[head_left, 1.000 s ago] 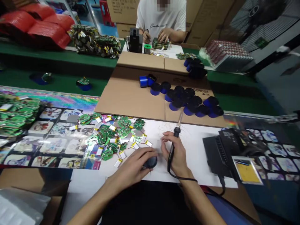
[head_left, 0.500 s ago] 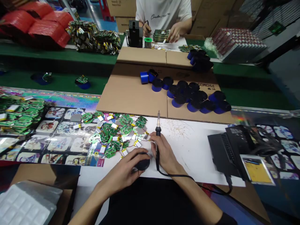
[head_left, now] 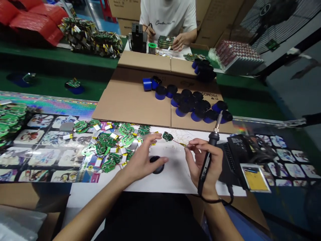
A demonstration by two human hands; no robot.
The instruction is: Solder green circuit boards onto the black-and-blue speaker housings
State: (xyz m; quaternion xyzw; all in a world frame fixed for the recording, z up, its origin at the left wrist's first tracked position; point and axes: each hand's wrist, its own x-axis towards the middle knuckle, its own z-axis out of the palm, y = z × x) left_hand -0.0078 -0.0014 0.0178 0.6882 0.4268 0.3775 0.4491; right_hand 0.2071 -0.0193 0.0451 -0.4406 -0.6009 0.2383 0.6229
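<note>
My right hand [head_left: 213, 160] is closed around a soldering iron [head_left: 206, 164], its tip pointing up and away. Between thumb and fingertips of that same hand is the yellow-taped end of a small battery [head_left: 184, 145]. Thin wires run from it to a small green circuit board [head_left: 167, 136], which appears to hang above the white work surface. My left hand [head_left: 142, 157] is open, fingers spread, just left of the board. Under its thumb sits a round black-topped housing [head_left: 157, 167], partly covered by the hand. Left of this hand lie several green boards with batteries [head_left: 105, 142].
Several blue and black housings [head_left: 197, 113] stand on a cardboard sheet [head_left: 135, 103]. A black soldering station [head_left: 227, 157] and a yellow sponge tray [head_left: 254, 177] are at right. Across the bench, a person [head_left: 169, 20] handles stacked boards. Red-wrapped bundles [head_left: 37, 23] lie far left.
My right hand has moved right with the soldering iron, drawing the battery and wired board away from the pile. My left hand has loosened from the black housing and spread its fingers.
</note>
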